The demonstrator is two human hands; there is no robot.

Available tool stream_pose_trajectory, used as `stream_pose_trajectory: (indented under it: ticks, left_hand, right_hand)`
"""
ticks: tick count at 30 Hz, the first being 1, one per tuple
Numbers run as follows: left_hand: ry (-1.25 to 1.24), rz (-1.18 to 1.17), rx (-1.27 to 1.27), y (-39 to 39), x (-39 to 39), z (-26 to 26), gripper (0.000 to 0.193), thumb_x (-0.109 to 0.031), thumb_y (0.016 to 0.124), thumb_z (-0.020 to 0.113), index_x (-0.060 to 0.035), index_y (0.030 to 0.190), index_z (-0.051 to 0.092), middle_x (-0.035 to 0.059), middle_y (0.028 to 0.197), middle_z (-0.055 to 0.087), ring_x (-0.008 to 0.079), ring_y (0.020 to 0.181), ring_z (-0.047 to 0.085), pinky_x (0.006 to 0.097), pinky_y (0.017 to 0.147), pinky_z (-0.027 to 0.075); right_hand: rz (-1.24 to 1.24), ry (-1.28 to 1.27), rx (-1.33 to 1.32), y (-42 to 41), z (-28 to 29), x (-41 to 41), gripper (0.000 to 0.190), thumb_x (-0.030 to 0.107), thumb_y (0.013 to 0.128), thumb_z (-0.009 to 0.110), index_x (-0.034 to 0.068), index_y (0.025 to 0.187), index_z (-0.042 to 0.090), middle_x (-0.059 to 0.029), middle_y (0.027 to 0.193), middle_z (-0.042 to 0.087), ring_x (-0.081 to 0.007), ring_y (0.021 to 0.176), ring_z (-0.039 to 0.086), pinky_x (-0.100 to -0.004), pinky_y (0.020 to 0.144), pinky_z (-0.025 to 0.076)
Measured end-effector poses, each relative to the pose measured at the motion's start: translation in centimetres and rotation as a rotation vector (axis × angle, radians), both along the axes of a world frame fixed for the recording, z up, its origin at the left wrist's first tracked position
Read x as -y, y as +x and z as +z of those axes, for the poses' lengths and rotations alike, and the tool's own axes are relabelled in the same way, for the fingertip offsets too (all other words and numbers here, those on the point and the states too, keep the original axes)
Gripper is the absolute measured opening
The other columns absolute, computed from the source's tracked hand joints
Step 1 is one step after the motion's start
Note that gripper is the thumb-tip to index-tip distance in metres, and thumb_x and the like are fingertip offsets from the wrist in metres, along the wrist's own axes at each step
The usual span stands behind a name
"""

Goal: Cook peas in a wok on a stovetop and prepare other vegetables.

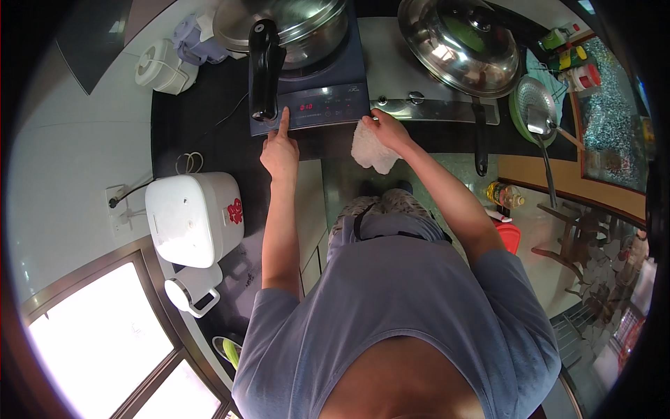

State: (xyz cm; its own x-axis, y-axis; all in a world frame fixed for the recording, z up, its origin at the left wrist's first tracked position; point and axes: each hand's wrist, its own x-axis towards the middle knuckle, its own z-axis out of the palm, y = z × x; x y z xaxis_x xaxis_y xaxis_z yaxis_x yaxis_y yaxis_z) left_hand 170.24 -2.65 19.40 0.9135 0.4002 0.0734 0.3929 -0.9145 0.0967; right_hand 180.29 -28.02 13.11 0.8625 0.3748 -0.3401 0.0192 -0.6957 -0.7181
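Observation:
With its index finger extended, my left hand (281,152) touches the front control panel of an induction cooker (335,102), just right of the black pot handle; its other fingers are curled and hold nothing that I can see. Red digits glow on the panel. A stainless steel pressure cooker (314,44) with a black handle (263,73) stands on the cooker. My right hand (388,131) grips a white cloth (369,149) at the cooker's front right corner. The cloth hangs over the counter edge.
A lidded wok (460,57) sits on the gas stove at right, its handle (480,141) jutting out past the counter edge. A green bowl (518,112) holds a skimmer and a spatula. Left stand a white rice cooker (191,220), a white kettle (196,288) and a lidded container (166,68).

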Motion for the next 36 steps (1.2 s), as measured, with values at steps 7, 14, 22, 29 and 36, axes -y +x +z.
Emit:
stream_pose_trajectory:
  ticks: [7,14,22,29,36]
  left_hand:
    - [0.003,-0.001,0.069,-0.3,-0.5,0.6,0.083,-0.008,0.079,0.064,-0.0426,0.15,0.039,0.0121,0.089,0.068,0.0314,0.074,0.071,0.0451,0.063,0.058]
    - [-0.018,0.005,0.079,-0.4,-0.4,1.4,0.084,-0.006,0.079,0.065,-0.0425,0.151,0.038,0.0129,0.09,0.068,0.0318,0.074,0.071,0.0453,0.064,0.058]
    - [-0.031,-0.006,0.087,-0.7,-0.3,1.4,0.083,-0.006,0.08,0.065,-0.0412,0.15,0.039,0.0132,0.093,0.069,0.0312,0.075,0.071,0.0451,0.064,0.058]
    - [-0.325,-0.004,0.138,-2.3,-0.1,1.3,0.06,-0.011,0.09,0.061,-0.0218,0.147,0.047,0.0117,0.109,0.065,0.0252,0.084,0.068,0.0369,0.074,0.057]
    - [-0.792,-0.004,0.843,0.5,0.5,8.9,0.06,-0.026,0.098,0.063,-0.0021,0.148,0.039,0.0173,0.127,0.063,0.0272,0.107,0.065,0.0366,0.095,0.049]
  right_hand:
    - [0.002,-0.02,-0.031,0.0,0.2,-0.2,0.06,0.052,0.099,0.05,0.003,0.133,0.054,-0.0204,0.116,0.068,-0.0371,0.11,0.065,-0.0448,0.093,0.051]
    - [-0.021,-0.038,0.015,-0.1,-0.5,-0.1,0.061,0.053,0.099,0.049,0.004,0.135,0.054,-0.0202,0.118,0.068,-0.0363,0.111,0.065,-0.0447,0.093,0.051]
    - [-0.003,-0.026,-0.007,0.1,0.0,-0.1,0.061,0.052,0.099,0.049,0.004,0.135,0.054,-0.0208,0.125,0.065,-0.0363,0.116,0.063,-0.0442,0.096,0.05]
    - [-0.011,-0.021,-0.021,-0.1,0.6,-0.1,0.061,0.052,0.099,0.048,0.003,0.134,0.054,-0.0195,0.124,0.066,-0.0361,0.114,0.063,-0.0436,0.095,0.05]
    - [0.029,-0.031,-0.015,0.4,-0.4,0.0,0.061,0.052,0.099,0.048,0.002,0.134,0.054,-0.0192,0.124,0.066,-0.0364,0.115,0.063,-0.0438,0.096,0.05]
